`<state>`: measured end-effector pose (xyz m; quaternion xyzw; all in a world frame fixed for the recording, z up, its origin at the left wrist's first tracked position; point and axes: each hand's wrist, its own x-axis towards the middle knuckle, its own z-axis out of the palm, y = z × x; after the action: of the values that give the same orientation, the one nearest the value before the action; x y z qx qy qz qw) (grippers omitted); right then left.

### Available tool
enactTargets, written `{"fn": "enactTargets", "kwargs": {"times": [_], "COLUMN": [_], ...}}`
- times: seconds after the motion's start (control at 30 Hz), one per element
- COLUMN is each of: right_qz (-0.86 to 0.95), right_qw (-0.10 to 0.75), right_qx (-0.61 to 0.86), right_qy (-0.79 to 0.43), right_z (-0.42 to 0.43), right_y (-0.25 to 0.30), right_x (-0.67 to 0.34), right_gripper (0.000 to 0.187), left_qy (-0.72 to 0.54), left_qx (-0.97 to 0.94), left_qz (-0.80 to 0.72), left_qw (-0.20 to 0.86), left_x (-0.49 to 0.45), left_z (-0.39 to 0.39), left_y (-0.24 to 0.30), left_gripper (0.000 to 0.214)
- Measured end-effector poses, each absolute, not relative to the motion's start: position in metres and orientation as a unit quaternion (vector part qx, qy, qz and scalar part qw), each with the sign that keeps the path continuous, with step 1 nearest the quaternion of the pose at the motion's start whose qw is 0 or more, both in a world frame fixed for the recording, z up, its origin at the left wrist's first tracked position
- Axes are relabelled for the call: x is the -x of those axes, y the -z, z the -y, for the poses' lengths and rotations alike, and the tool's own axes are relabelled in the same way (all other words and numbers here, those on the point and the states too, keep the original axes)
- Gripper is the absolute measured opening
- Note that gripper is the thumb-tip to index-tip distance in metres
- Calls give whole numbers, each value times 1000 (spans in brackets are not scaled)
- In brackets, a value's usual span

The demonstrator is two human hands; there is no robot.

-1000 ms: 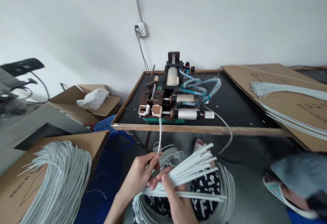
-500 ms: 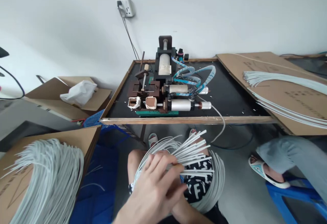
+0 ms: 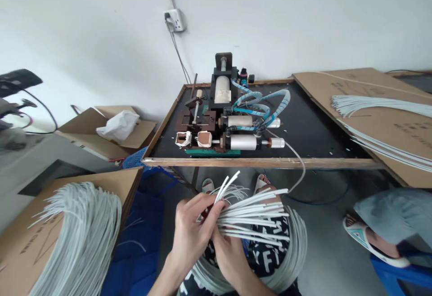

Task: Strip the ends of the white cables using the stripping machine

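A coil of thin white cables (image 3: 299, 246) lies across the lap, its fanned ends pointing right. My right hand (image 3: 227, 253) is closed around the bundle of cable ends (image 3: 259, 215), below and to the right of the other hand. Between thumb and fingers, my left hand (image 3: 197, 222) pinches a few cable ends (image 3: 228, 186) that stand up apart from the bundle. Part of the coil is hidden by both hands and forearms. Beyond them, on a black table, stands a pneumatic machine (image 3: 222, 107) with silver cylinders and blue hoses.
Left of me, a thick pile of cables (image 3: 81, 228) rests on cardboard (image 3: 130, 183). More cables (image 3: 381, 105) lie on a cardboard sheet (image 3: 354, 80) at right. The table's wooden edge (image 3: 263, 163) runs ahead. A person's sandalled foot (image 3: 371, 242) is at lower right.
My left hand has moved off the top of the bundle to its left side and now pinches a few ends upward. My right hand shows more. The view has shifted slightly left.
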<state>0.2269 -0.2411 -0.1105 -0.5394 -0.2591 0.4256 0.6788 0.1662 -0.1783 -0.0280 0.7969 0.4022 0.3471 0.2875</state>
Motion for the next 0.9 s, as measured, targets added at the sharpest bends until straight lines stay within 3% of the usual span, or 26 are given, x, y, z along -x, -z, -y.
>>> {"fn": "enactTargets", "kwargs": {"times": [0.2,0.3,0.53,0.67,0.8,0.9], "right_qz": [302,290,260,245,229,205], "right_qw": [659,653,653,636,617,631], "right_qx": [484,498,528,566,552,517], "right_qy": [-490,-492,-476,-463,-511,-541], "right_z": [242,242,240,238,236,236], "right_y": [96,94,87,84,78,75], "right_x": [-242,-241,-241,-250,-259,-259], "right_gripper": [22,28,39,36,44,43], "left_qy": [-390,-337,-298,-366,-451,-470], "left_qx": [-729,-753,-775,-701,-570,-470], "left_qz": [-460,-434,-391,-434,-483,-451], "left_qw": [324,362,398,432,488,596], "left_x": [-158,-157,-146,-143,-140,-135], "left_z": [170,172,175,174,165,156], "left_y": [36,34,36,43,55,65], "left_gripper": [26,37,37,43,52,53]}}
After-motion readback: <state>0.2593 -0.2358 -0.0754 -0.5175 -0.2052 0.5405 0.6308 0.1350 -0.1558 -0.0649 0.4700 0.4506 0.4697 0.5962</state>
